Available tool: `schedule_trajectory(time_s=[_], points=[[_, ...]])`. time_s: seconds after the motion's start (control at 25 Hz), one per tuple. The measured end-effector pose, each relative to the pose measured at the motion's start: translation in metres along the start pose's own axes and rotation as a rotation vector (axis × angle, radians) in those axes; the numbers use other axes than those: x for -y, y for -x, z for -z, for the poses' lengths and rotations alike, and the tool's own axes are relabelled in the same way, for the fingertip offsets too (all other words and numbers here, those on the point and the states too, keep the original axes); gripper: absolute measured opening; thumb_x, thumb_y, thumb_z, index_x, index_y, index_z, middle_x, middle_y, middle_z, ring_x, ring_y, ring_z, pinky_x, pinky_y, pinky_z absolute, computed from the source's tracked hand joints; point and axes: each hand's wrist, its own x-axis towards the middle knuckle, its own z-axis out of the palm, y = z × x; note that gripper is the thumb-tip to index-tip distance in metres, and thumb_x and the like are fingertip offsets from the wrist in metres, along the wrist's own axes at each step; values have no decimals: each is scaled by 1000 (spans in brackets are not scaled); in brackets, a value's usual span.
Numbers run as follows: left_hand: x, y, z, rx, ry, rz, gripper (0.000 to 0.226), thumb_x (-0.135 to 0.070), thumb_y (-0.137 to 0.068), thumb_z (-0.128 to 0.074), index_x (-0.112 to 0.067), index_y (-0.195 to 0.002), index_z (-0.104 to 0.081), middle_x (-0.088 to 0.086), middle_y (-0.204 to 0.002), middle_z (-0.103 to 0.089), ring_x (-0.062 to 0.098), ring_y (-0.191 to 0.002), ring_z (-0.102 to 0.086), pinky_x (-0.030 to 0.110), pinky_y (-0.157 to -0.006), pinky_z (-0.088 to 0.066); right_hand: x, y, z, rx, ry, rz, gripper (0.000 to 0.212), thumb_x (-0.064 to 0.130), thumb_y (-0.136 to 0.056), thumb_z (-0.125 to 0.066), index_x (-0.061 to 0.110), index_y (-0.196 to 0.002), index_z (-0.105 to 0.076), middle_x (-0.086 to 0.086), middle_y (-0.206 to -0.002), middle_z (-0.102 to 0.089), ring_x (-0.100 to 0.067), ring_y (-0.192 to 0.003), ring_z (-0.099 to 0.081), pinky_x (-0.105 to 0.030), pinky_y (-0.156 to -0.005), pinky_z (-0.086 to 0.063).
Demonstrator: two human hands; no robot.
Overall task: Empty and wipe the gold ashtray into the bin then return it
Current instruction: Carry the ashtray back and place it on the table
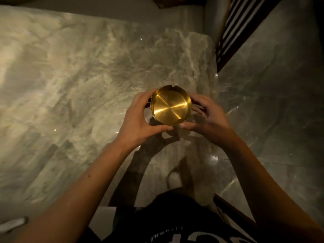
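Gold ashtray [171, 105] seemingly between both hands

The scene is viewed steeply downward from head height, close above the marble floor [70, 85], with both forearms entering from below.

Ashtray [171, 105]: brushed gold metal, glossy. Floor [78, 76]: polished veined stone, probably marble.

Round gold ashtray [171, 106], empty, clean, tilted
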Motion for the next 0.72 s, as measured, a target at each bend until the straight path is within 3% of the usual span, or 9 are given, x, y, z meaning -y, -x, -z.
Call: schedule_trajectory(time_s=[0.2,0.36,0.56,0.72], points=[[16,35,88,-48,16,31,101,-50,-54,-89,-24,-140,-45,-5,-137,-47,1,-125,-47,15,-104,-41,49,-18,-80,43,22,55,85,26,-58,-87,15,-135,-52,-5,-132,-54,-7,-122,-56,-28,-107,-45],[27,48,132,-73,53,42,100,-48,-54,-90,-22,-140,-46,-3,-136,-49,-2,-125,-46,14,-102,-42,70,-24,-121,17,44,75,86,13,-61,-90,14,-137,-51,1,-131,-54,-5,-122,-55,-24,-105,-45],[22,44,152,-45,36,24,102,-50,-52,-90,-24,-141,-47,-7,-137,-50,-3,-124,-48,10,-101,-40,83,-26,-127,-13,61,82,86,15,-62,-90,15,-138,-52,0,-133,-56,-4,-122,-56,-26,-105,-46],[11,39,154,-76,16,34,102,-46,-53,-91,-22,-142,-46,-17,-133,-48,-15,-120,-45,4,-97,-37,87,-36,-121,6,66,141,84,16,-63,-90,18,-138,-52,2,-134,-55,-8,-124,-55,-30,-106,-47]])
